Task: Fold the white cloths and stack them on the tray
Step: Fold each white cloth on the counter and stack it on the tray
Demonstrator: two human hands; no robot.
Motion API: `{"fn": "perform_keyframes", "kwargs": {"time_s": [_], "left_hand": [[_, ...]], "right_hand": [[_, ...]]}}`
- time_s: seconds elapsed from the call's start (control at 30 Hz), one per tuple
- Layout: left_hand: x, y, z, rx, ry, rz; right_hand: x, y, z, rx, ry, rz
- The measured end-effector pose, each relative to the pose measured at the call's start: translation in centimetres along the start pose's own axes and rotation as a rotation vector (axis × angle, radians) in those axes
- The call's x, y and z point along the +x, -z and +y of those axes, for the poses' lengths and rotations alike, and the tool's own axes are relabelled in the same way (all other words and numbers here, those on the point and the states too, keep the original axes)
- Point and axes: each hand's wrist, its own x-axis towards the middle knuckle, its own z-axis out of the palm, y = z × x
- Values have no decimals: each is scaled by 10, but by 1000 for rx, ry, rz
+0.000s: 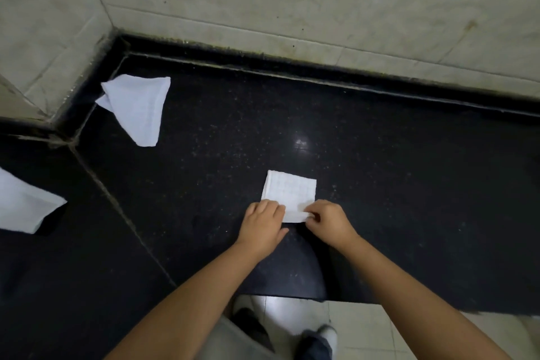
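Observation:
A small white cloth [289, 190], folded into a near square, lies flat on the black counter [394, 184] in front of me. My left hand [263, 225] grips its near left corner with curled fingers. My right hand [328, 221] pinches its near right edge between thumb and fingers. A second white cloth [137, 108] lies loosely crumpled at the back left near the wall corner. A third white cloth [23, 207] lies at the far left, cut off by the frame edge. No tray is in view.
Tiled walls [292, 3] meet the counter at the back and left. The counter's front edge [380, 302] runs just below my forearms, with a pale tiled floor and my shoes [321, 339] beneath.

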Motion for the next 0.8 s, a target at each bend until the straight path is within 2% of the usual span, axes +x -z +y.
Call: {"fn": "perform_keyframes", "kwargs": {"time_s": [0.1, 0.23, 0.4, 0.53, 0.6, 0.8], "left_hand": [[6, 4, 10, 88, -45, 72], [17, 21, 48, 91, -235, 238], [46, 63, 150, 54, -382, 178], [65, 85, 269, -39, -470, 135], [72, 93, 329, -17, -537, 109], [105, 99, 476, 18, -722, 96]], "right_hand": [[-14, 20, -1, 65, -49, 10], [-50, 66, 25, 182, -78, 65], [-123, 142, 96, 315, -138, 188], [-199, 195, 162, 119, -134, 292], [-238, 218, 199, -12, -176, 368], [-340, 292, 290, -177, -303, 512]]}}
